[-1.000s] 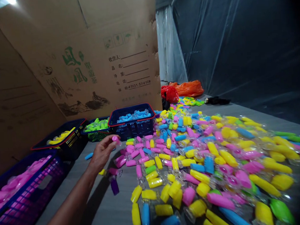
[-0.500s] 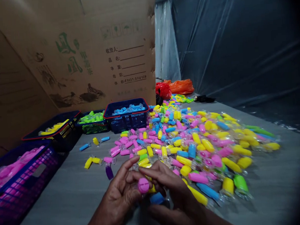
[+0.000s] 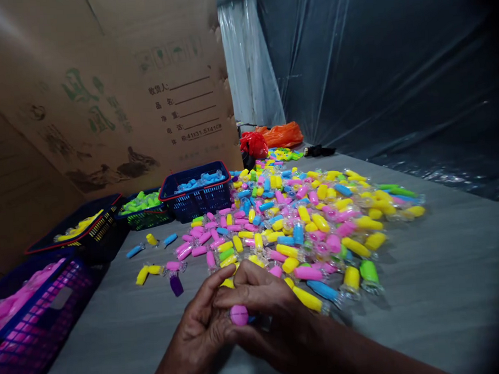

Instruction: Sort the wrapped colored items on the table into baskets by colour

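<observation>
My left hand (image 3: pixel 203 321) and my right hand (image 3: pixel 275 312) meet low in the middle of the view. Between them is a small pink wrapped roll (image 3: pixel 239 315), seen end-on. Its round end shows, while the fingers hide the rest. Left fingers curl around it, and the right thumb and bent fingers close on it from the other side. A sliver of blue (image 3: pixel 252 319) shows beside it, mostly covered by the right hand. Just beyond my hands lies a wide heap of similar rolls (image 3: pixel 304 223) in yellow, pink, blue and green, wrapped in clear film.
Baskets stand at left: one with pink rolls (image 3: pixel 67 277), one with yellow (image 3: pixel 106 218), one with green (image 3: pixel 151 218), one with blue (image 3: pixel 204 203). A cardboard box (image 3: pixel 144 59) rises behind them. Red (image 3: pixel 254 145) and orange bags (image 3: pixel 282 135) lie at the back of the grey table (image 3: pixel 115 325).
My right hand has closed in, its thumb and fingers now against the pink roll. The blue roll under my hands is more covered. The whole scene has shifted left in view.
</observation>
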`<state>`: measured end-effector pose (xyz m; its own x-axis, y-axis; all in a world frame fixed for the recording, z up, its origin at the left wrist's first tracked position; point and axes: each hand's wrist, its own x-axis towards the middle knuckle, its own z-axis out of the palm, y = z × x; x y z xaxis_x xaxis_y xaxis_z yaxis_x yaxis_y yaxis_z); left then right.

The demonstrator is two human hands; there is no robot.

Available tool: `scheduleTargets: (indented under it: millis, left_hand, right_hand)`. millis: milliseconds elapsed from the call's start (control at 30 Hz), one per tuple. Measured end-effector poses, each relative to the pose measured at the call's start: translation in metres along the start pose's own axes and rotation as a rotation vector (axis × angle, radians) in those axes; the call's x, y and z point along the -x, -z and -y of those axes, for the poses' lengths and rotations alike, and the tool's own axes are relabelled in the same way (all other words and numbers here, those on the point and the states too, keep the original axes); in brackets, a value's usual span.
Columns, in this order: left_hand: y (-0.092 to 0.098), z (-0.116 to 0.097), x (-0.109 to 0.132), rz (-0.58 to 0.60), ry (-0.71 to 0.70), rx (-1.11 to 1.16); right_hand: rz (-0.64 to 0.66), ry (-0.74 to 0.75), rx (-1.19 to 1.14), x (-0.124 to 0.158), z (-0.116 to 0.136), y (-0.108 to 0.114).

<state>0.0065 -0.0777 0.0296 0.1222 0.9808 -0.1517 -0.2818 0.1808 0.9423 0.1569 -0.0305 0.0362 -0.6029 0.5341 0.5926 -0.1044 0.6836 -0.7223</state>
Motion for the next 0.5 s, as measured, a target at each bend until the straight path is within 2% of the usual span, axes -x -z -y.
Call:
scheduleTargets:
  millis: [167, 367, 500]
  left_hand:
    - [-0.002, 0.006, 0.001, -0.075, -0.032, -0.022]
    - [-0.007, 0.013, 0.0, -0.092, -0.072, 0.049]
    - [-0.005, 0.013, -0.008, -0.145, -0.087, -0.033]
  right_hand:
    - [-0.044, 0.026, 0.026, 0.002, 0.002, 0.001]
    - [-0.052, 0.016, 0.062, 0.0, 0.004, 0.004]
    - [-0.188, 0.079, 0.057, -0.001, -0.008, 0.0]
